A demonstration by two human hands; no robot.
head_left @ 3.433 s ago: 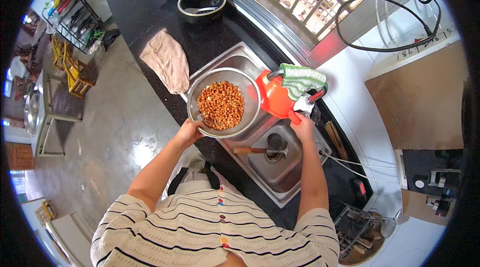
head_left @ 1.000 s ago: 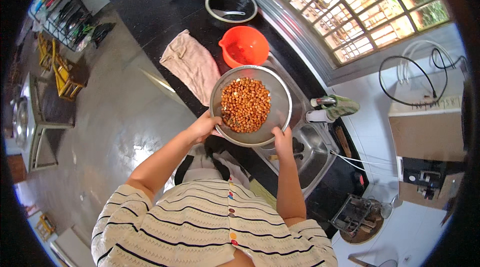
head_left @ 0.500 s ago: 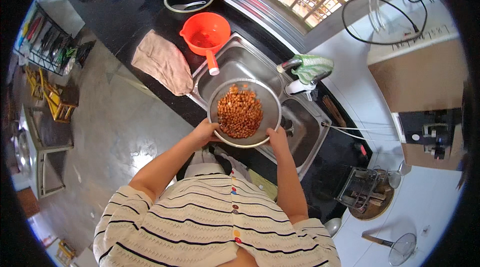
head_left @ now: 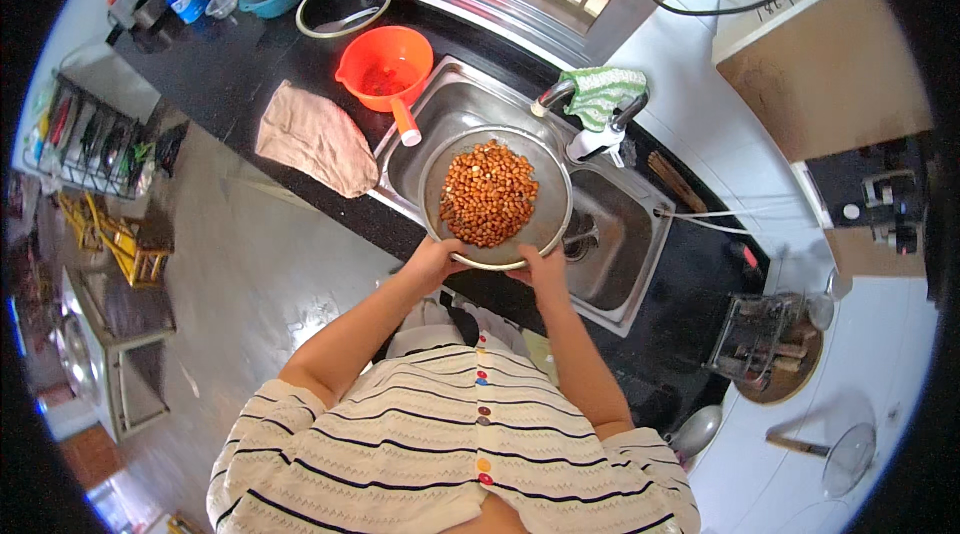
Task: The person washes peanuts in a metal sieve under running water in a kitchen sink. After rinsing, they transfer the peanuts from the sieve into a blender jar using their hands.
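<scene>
A round, shallow metal bowl [head_left: 552,182] is held over the near side of the double sink [head_left: 462,86], partly covering both basins. Reddish-brown peanuts [head_left: 490,192] lie heaped in its middle, with a few pale ones among them. My left hand [head_left: 436,266] is closed on the near-left rim, thumb on top and fingers hidden beneath. At the near-right rim, my right hand [head_left: 543,270] grips in the same way. Beyond the bowl, an orange-red plastic dipper [head_left: 390,62] stands on the counter, its handle reaching over the sink edge.
A beige cloth [head_left: 315,142] lies left of the sink. Behind the dipper is a dark basin [head_left: 343,6] with a spoon. A faucet [head_left: 598,139] draped with a green-white cloth [head_left: 606,94] rises at the sink's back. A utensil rack [head_left: 745,339] stands to the right.
The peanuts have shifted and spread in the bowl. My hands have come closer together along its near rim, and the whole view has turned slightly.
</scene>
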